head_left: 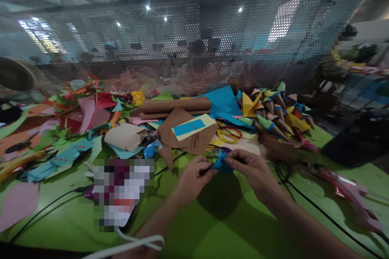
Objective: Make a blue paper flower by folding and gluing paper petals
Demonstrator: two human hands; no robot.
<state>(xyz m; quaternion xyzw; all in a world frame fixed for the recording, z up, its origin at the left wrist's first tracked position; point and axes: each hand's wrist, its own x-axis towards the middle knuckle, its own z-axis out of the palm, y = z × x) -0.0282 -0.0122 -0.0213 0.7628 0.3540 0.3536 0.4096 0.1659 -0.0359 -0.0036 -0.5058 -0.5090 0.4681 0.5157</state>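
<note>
I have both hands out over the middle of the green desk (243,226), with a dark shadow on the surface below them. Between them is a small piece of blue paper (223,164), raised just off the desk. The left hand (196,174) pinches its left side, thumb against fingers, and the right hand (247,164) grips its upper right side the same way. The blue piece looks folded or curled to me, though it is too small and partly covered to be sure of its shape.

Just beyond the hands I see yellow-handled scissors (227,137) and a brown sheet (167,131) with a pale yellow card (204,126) on top, a blue strip (189,128) lying across it. A brown paper roll (176,105) and a large blue sheet (225,101) sit toward the far edge. Brown paper cones (278,112) are heaped toward the far right corner, coloured paper scraps (86,115) toward the far left. A pink glue gun (354,192) lies by the right edge, and a beige roll (122,137) rests left of the brown sheet. Past the far edge stands a perforated metal screen (182,28).
</note>
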